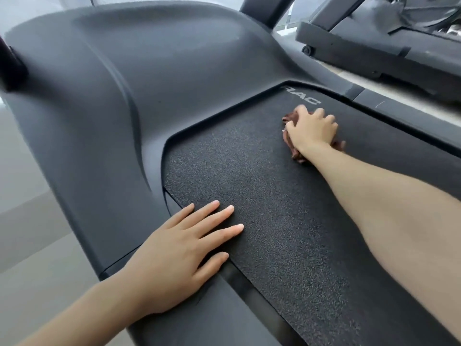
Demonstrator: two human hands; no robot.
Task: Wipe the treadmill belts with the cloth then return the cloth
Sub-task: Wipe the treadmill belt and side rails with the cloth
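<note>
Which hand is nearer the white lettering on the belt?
Right. The right hand, holding the cloth, sits just short of the lettering; the left hand lies flat at the belt's left edge.

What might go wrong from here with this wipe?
1. The cloth is bunched under the right hand, so each pass is narrow and patches of belt may be missed.
2. The left hand leans flat across the belt edge; it covers a patch and might slip if the belt shifts.

- I see open belt (249, 181) through the middle, free to cross.
- Raised motor hood (104, 91) walls its far-left edge.
- My left hand (174, 253) blocks near left; my right hand (311, 129), gripping the cloth (298, 154), far right.
</note>
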